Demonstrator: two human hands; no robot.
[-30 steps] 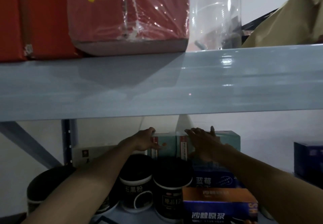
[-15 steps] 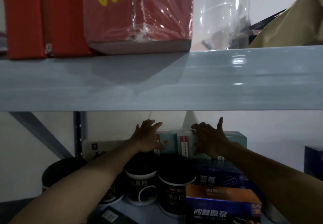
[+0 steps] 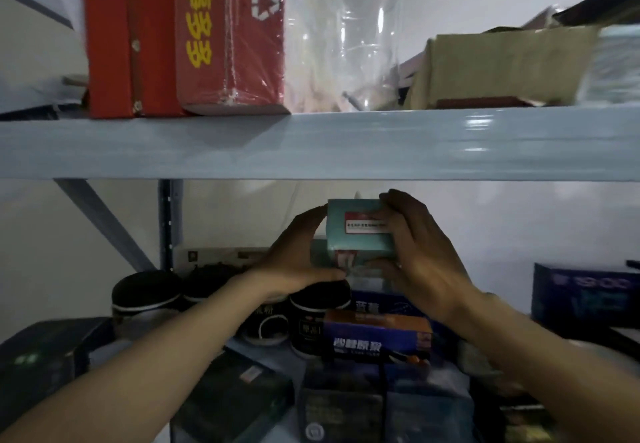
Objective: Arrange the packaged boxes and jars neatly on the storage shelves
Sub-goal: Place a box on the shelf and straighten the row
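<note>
Head view: both hands raised under the grey upper shelf (image 3: 346, 145), a teal box (image 3: 360, 229) gripped between them. Left hand (image 3: 294, 262) cupped against the box's left side, thumb tucked beneath; right hand (image 3: 419, 252) wrapped over the top right corner, fingers (image 3: 398, 200) curled on the top edge. Box held clear above the black jars (image 3: 318, 307) and just over a second teal box (image 3: 360, 269), white-and-red label facing the camera. Lower down, an orange-and-blue box (image 3: 377, 337) in front of the jars. On the upper shelf, red boxes (image 3: 187, 34) upright beside a clear plastic jar (image 3: 349, 34).
</note>
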